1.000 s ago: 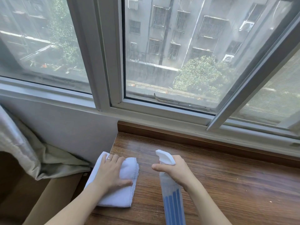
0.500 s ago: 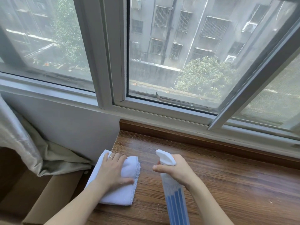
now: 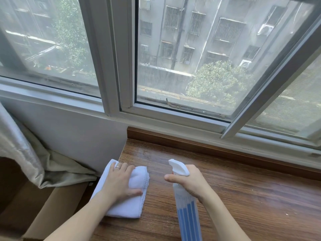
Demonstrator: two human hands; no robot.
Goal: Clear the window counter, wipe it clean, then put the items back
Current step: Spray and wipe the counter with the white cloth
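counter [image 3: 251, 197] left edge: cloth [image 3: 137, 181] overhangs, right open.

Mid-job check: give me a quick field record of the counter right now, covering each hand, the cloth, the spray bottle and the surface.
left hand: flat on the white cloth, fingers spread, ring on one finger
white cloth: folded, at the counter's left end, partly over the edge
right hand: grip curled round the bottle neck
spray bottle: white trigger head, clear body with blue stripes, nozzle aimed toward the window
wooden counter: damp-looking sheen near the back left corner, a few pale specks at right
stage: spraying and wiping; no other items in view
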